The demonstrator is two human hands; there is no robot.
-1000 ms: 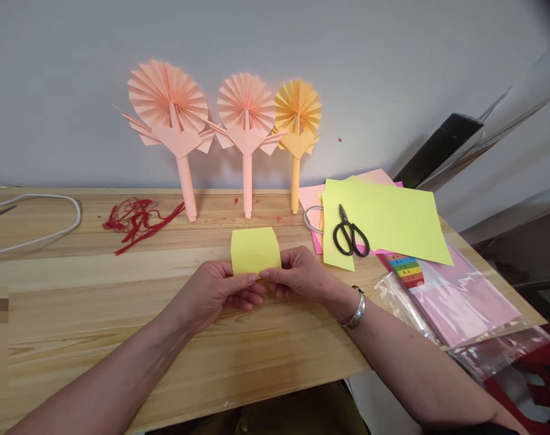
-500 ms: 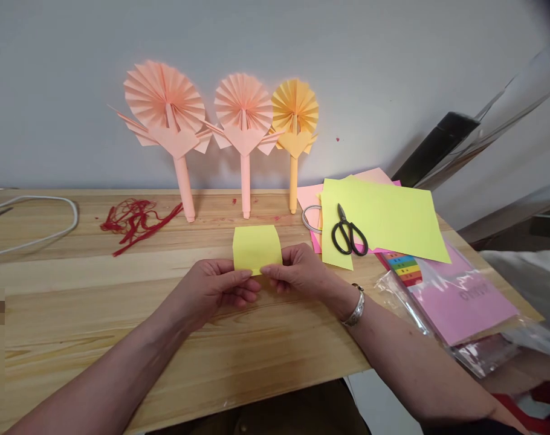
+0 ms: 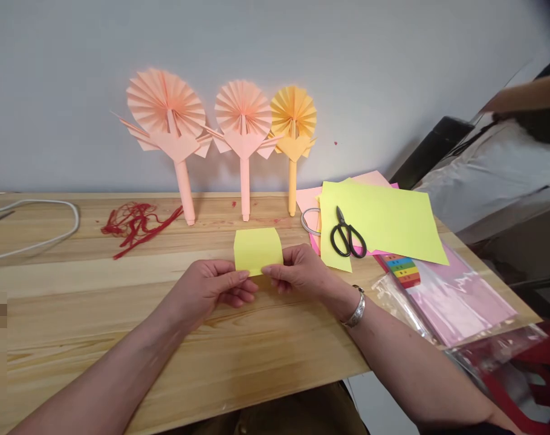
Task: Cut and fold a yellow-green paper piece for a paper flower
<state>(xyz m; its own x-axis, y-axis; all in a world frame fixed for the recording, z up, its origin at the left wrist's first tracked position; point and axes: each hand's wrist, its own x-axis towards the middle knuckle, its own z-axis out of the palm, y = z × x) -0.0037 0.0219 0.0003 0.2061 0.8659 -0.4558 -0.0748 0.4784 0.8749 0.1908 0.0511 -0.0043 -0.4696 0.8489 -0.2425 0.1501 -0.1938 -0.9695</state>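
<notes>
A small yellow piece of paper [image 3: 257, 249] is held up over the table between my two hands. My left hand [image 3: 218, 283] pinches its lower left edge, thumb on top and fingers curled beneath. At the lower right edge my right hand [image 3: 300, 269] grips it the same way. The paper bows slightly, and its underside is hidden. Beyond it, three folded paper fans lean against the wall: a large peach fan [image 3: 177, 148], a pink fan [image 3: 244, 145] and an orange fan [image 3: 293, 144].
Black-handled scissors [image 3: 347, 232] lie on yellow sheets [image 3: 388, 217] at the right. Near them is a plastic-wrapped pink paper pack [image 3: 469, 302]. Red strings [image 3: 136, 220] and a white cable [image 3: 71, 223] lie at left. Another person's arm [image 3: 529, 96] shows at far right.
My hands keep hold of the yellow paper, with only a tiny shift of my left thumb. Another person's arm has come into view at the upper right. The view has tilted slightly.
</notes>
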